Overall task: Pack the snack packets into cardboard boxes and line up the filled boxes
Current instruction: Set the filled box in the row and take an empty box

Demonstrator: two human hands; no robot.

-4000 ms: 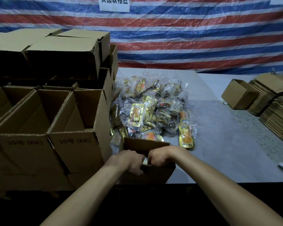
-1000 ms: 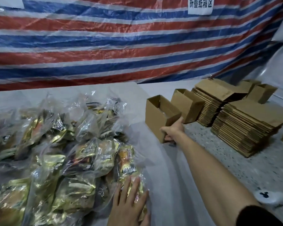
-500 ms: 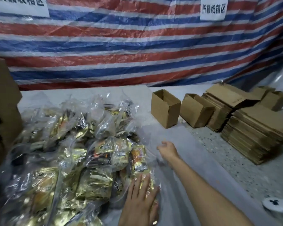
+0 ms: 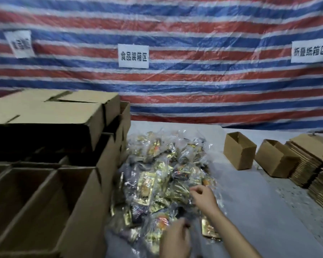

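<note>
Right hand (image 4: 203, 199) drawn back from the small box (image 4: 239, 150) onto the snack packets (image 4: 157, 175), fingertips pinching their wrap, left hand (image 4: 176, 239) curled at the near edge, grip too blurred to tell

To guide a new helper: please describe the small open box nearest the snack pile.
Look right of the snack pile on the grey table. Two small open boxes stand left of the flat cardboard stacks. Take the left box, nearest the packets; the other box adjoins the stacks.

Snack packets (image 4: 162, 175): glossy gold foil, clear crinkly plastic. Boxes (image 4: 239, 151): matt brown cardboard. Backdrop (image 4: 175, 86): striped woven plastic tarp.
</note>
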